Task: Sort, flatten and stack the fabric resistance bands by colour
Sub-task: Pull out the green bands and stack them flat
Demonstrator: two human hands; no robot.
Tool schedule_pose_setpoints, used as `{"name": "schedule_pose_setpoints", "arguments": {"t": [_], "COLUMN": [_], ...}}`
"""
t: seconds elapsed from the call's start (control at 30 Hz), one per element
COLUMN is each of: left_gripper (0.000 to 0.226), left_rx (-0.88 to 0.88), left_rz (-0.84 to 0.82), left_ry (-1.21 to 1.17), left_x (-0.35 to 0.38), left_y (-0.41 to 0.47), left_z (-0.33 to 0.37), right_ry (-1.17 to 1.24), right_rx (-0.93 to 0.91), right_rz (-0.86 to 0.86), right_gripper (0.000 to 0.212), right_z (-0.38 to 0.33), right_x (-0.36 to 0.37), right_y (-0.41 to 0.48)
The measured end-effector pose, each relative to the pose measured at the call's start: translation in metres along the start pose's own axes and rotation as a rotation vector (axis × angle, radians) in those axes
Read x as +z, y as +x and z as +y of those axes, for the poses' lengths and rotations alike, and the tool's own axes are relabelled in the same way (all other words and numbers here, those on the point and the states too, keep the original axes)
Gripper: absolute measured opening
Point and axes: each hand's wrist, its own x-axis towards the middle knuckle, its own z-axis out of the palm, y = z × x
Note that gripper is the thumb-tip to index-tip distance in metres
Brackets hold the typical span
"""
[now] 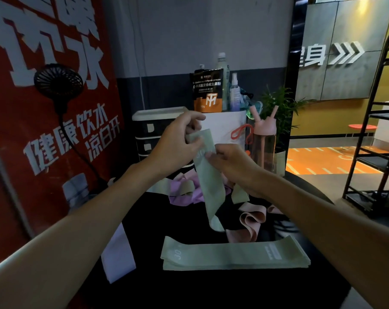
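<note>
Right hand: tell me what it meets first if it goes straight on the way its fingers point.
The right hand points left and pinches the hanging green band, so that comes first. Beyond it, the left hand, gripping the band's top end, looks next, though depth is unclear.

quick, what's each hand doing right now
Left hand: grips the top end of the green band.
Right hand: pinches the same band lower down.
</note>
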Motion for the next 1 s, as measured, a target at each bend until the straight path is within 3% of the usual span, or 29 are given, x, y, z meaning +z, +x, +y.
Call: {"name": "schedule_pose_setpoints", "arguments": {"t": [0.13, 0.27, 0.47, 0.6, 0.67, 0.83, 1.0], "left_gripper": [0.007, 0.014, 0.011, 0.008, 0.008, 0.009, 0.011], "left_rx": [-0.04, -0.09, -0.23, -0.285, -0.331, -0.451, -0.483], "left_rz": [0.026, 0.203, 0.41, 0.486, 0.509, 0.579, 0.563], "left_ry": [0.075, -0.004, -0.164, -0.191, -0.218, -0.283, -0.292], "left_x": [-0.003, -0.004, -0.019, -0.027, -0.03, -0.027, -0.004], "left_y": [0.001, 0.003, -0.002, -0.016, -0.027, -0.061, -0.104], "left_z": [0.0, 0.001, -0.009, -0.024, -0.032, -0.048, -0.043], "right_ry": [0.011, 0.176, 0.132, 0.148, 0.172, 0.183, 0.336], "right_rx": [-0.02, 0.037, 0.088, 0.109, 0.132, 0.23, 0.24], "right_rz": [-0.002, -0.103, -0.184, -0.286, -0.308, -0.189, 0.03], "right_gripper": [0.023, 0.027, 0.032, 0.009, 0.009, 0.033, 0.039], "right_z": [-0.003, 0.0, 0.02, 0.03, 0.039, 0.069, 0.082], "right_x": [0.001, -0.001, -0.008, -0.022, -0.032, -0.059, -0.072], "right_y": [-0.002, -0.01, -0.033, -0.058, -0.071, -0.095, -0.123]}}
